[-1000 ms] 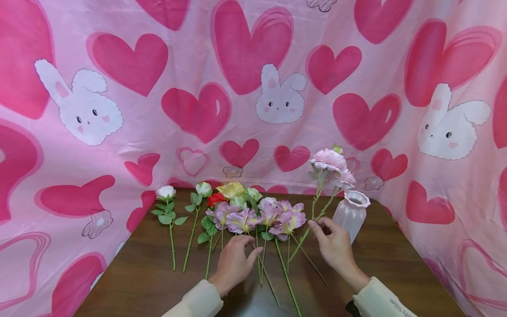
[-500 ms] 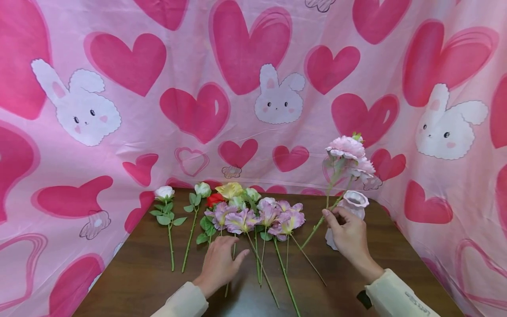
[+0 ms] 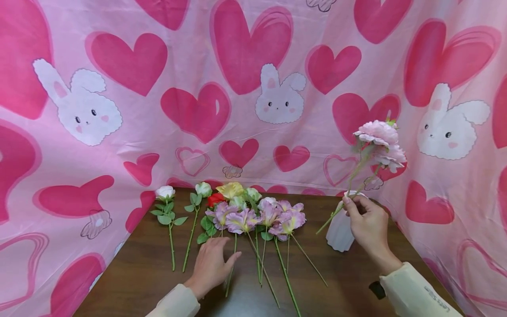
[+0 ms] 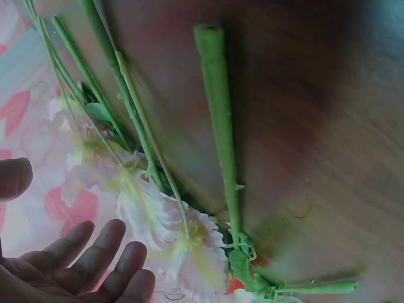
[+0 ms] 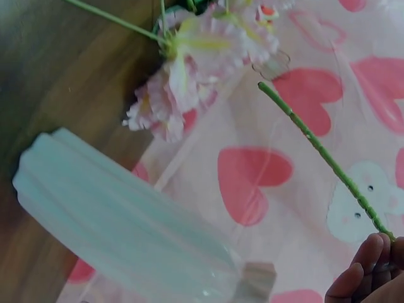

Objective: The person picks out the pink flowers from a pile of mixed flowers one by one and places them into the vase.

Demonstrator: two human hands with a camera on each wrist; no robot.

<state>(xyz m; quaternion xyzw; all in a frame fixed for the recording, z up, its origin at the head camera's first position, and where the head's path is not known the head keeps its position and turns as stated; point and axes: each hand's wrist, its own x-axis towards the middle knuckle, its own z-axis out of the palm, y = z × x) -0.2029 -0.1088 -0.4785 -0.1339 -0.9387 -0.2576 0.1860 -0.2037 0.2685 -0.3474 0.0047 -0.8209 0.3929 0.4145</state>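
My right hand (image 3: pixel 370 226) pinches the green stem of a pink peony (image 3: pixel 376 134) with two visible blooms, raised in front of the white ribbed vase (image 3: pixel 339 233). In the right wrist view the stem's lower end (image 5: pixel 322 151) points away from the fingers (image 5: pixel 369 268), beside the vase (image 5: pixel 120 214). My left hand (image 3: pixel 210 266) holds nothing; its fingers are relaxed, near the stems of the purple flowers (image 3: pixel 242 220). The left wrist view shows its fingers (image 4: pixel 95 259) spread apart, close to the pale petals (image 4: pixel 151 218) and green stems.
Two white roses, one (image 3: pixel 164 192) at the far left and another (image 3: pixel 203 189) beside it, lie on the brown table (image 3: pixel 138 273). A yellow flower (image 3: pixel 229 190) and a red one (image 3: pixel 215 199) lie behind the purple ones. A pink heart-printed cloth (image 3: pixel 241 132) hangs behind.
My right hand has moved right and slightly up with the peony, and now covers part of the vase. My left hand has shifted left, away from the middle stems.
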